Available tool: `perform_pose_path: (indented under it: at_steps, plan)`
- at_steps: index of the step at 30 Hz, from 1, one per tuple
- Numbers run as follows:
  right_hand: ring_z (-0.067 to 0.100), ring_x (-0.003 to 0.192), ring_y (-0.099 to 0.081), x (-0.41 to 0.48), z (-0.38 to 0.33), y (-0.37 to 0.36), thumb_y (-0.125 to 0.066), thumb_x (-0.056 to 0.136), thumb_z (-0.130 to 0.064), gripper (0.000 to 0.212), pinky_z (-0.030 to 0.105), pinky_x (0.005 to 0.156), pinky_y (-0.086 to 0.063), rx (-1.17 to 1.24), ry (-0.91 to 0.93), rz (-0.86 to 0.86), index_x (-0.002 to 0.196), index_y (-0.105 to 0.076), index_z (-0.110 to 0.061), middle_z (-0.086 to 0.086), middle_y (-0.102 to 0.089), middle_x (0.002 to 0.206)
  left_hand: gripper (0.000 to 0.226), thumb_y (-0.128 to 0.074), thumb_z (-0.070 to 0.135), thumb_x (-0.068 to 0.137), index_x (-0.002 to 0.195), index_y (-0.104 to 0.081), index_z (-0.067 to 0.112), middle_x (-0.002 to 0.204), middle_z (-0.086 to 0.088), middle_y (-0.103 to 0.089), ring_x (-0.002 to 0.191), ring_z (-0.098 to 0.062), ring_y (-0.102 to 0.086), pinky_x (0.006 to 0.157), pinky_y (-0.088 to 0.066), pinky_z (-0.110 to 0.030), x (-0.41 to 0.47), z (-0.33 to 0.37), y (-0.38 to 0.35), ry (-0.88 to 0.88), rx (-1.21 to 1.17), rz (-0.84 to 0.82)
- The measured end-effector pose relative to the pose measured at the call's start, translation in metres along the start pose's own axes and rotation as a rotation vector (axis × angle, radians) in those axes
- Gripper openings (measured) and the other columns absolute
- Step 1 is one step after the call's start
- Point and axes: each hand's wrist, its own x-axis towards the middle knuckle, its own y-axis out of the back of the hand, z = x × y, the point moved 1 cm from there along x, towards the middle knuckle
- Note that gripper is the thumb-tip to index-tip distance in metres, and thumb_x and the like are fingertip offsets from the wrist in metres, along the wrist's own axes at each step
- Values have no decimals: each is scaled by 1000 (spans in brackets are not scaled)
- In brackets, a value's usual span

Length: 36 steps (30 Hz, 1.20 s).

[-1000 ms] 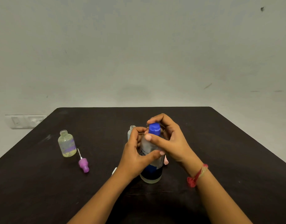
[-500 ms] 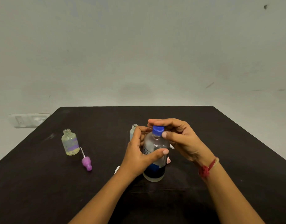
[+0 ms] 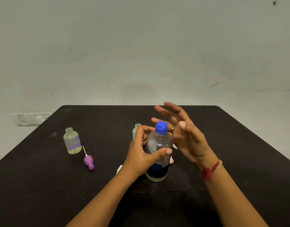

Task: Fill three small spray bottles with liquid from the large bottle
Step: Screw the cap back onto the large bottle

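Right hand (image 3: 186,136) lifted off cap (image 3: 161,127), left hand (image 3: 141,154) grips large bottle (image 3: 159,143) upright

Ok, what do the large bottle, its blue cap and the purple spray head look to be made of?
The large bottle looks like clear plastic, glossy: you see through it and light glints on its shoulder, though glass can't be ruled out. The blue cap: opaque moulded plastic, smooth, slight sheen. The purple spray head: opaque plastic, fairly matte, with a thin white tube.

Matt dark table (image 3: 239,145) — clear plastic bottle (image 3: 159,145)
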Motion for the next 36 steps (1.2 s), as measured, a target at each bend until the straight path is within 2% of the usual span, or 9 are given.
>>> perform_pose_path:
  at_steps: [2,5,9,12,16,19,23,28,36]
  plan:
    - [32,130,-47,-1,0,0,-69,77,-25,63,40,99,-46,61,-25,-29,136,-47,-21,10,-47,143,67,-78,45,60,112,-47,17,103,17,-61,101,-16,-64,86,-55,-36,0,0,0,3,0,0]
    - [25,120,-57,-2,1,-1,-55,82,-3,40,32,91,-51,-87,-50,-1,115,-68,-22,5,-64,125,69,-79,45,61,114,-47,16,105,16,-62,102,-16,-64,87,-55,-36,0,1,1,10,-8,-5]
    - [10,91,-66,-1,1,-2,-75,63,-8,30,22,75,-53,-158,-28,94,87,-72,-27,-7,-70,96,67,-80,44,61,113,-48,17,104,12,-61,101,-17,-64,85,-55,-38,-1,1,0,20,-11,-1]
    - [4,82,-61,0,6,-7,-78,61,-2,38,19,71,-51,-249,10,125,90,-63,-21,-13,-63,88,64,-80,44,61,110,-48,18,103,11,-61,101,-18,-65,85,-55,-39,0,1,-1,15,-5,8]
    - [15,117,-57,0,6,-4,-74,65,-17,63,27,89,-49,-246,-4,42,124,-54,-30,-8,-59,124,64,-79,42,62,111,-48,14,101,17,-62,98,-15,-65,82,-54,-32,0,2,-1,2,-7,2]
    - [26,130,-47,-2,0,-1,-69,73,-25,64,35,97,-47,-51,-33,-35,134,-49,-22,5,-50,141,68,-78,44,60,112,-47,12,100,23,-61,97,-9,-64,81,-52,-25,-1,3,-1,-3,-9,-2]
    - [28,118,-58,-2,-1,0,-54,85,-4,33,33,90,-51,-129,-37,2,113,-69,-15,8,-64,124,70,-78,45,61,115,-47,14,105,18,-61,103,-11,-63,86,-53,-28,0,2,-1,5,-18,-6]
    - [7,85,-64,0,4,0,-77,59,-13,30,22,71,-52,-230,30,130,83,-70,-29,-11,-67,89,64,-78,43,61,112,-48,19,102,21,-61,101,-12,-64,84,-55,-32,0,1,-2,11,-17,-6]
    - [25,124,-53,-1,4,-1,-76,69,-31,67,34,92,-49,-68,-37,20,131,-52,-26,3,-53,136,68,-78,42,61,113,-46,12,100,26,-60,97,-6,-64,80,-51,-21,-1,3,-1,14,-27,0]
